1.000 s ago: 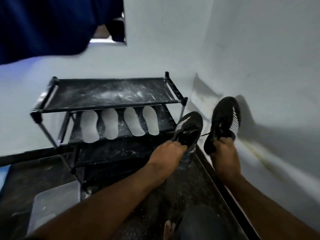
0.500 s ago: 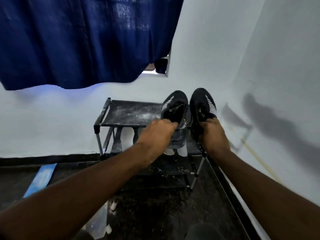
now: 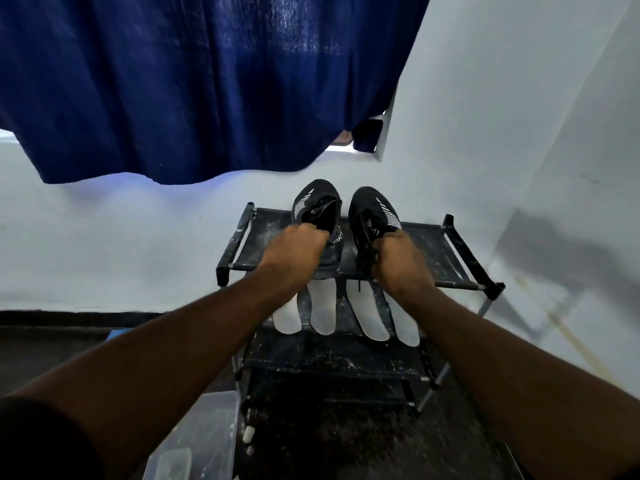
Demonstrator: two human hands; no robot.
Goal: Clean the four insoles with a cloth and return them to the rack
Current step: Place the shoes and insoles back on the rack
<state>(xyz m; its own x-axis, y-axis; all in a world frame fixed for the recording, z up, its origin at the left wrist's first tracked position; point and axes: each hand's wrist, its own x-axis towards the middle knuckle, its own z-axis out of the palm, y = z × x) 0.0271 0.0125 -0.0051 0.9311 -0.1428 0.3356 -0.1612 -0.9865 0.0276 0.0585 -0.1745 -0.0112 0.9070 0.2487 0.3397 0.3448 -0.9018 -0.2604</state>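
Four insoles lie in a row on the rack's second shelf; left hand and right hand each grip one of two shoes on top.

This looks like a room in a home, down in a corner where two plain white walls meet. A dark blue curtain hangs across a window opening, daylight leaking under its hem. Against the wall stands a small black shoe rack with dusty fabric shelves, a pair of black sneakers at the front edge of its top shelf, and four white insoles lined up on the shelf below. The floor is dark speckled stone, with a clear plastic box sitting at the rack's left foot.
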